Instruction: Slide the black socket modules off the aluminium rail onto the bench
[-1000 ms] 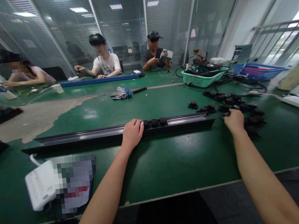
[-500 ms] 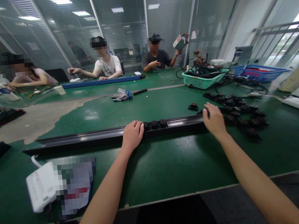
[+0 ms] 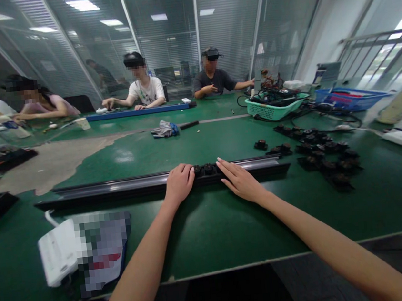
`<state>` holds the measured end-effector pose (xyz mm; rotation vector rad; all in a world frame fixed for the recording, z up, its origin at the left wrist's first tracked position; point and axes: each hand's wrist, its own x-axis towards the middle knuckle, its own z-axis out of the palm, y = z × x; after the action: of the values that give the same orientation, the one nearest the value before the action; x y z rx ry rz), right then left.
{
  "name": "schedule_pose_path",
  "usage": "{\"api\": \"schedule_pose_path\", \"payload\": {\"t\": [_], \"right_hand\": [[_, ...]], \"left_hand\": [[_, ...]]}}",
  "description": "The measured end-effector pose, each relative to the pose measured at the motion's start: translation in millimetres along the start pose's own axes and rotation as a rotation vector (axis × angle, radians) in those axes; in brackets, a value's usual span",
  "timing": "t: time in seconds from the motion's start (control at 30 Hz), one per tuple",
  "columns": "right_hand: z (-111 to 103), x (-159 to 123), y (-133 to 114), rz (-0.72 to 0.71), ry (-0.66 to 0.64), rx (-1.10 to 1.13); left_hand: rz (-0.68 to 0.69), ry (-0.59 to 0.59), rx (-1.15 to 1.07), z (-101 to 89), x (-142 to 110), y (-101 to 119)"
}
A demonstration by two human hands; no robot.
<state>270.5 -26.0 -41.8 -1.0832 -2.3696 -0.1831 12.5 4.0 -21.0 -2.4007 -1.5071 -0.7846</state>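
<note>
My left hand lies curled over the long black metal rail, just left of a row of black connector blocks seated on it. My right hand rests flat with its fingers spread, its fingertips on the rail beside those blocks. It holds nothing. Several loose black connector blocks lie on the green table to the right of the rail. The hands hide part of the rail.
A white box and a pixelated sheet lie near the front left. Behind them are grey gloves, a green basket of cables and a blue basket. Co-workers sit along a far blue rail.
My right hand has slid left, from the loose blocks to the rail beside the seated blocks, and has flattened out. My left hand has stayed in place. A far co-worker has lowered a raised box.
</note>
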Motion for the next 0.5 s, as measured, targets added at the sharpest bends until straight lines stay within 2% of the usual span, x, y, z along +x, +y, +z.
{"api": "schedule_pose_path", "payload": {"t": [0.5], "right_hand": [[0.1, 2.5, -4.9, 0.057, 0.030, 0.008]], "left_hand": [[-0.004, -0.003, -0.003, -0.6, -0.2, -0.4]]}}
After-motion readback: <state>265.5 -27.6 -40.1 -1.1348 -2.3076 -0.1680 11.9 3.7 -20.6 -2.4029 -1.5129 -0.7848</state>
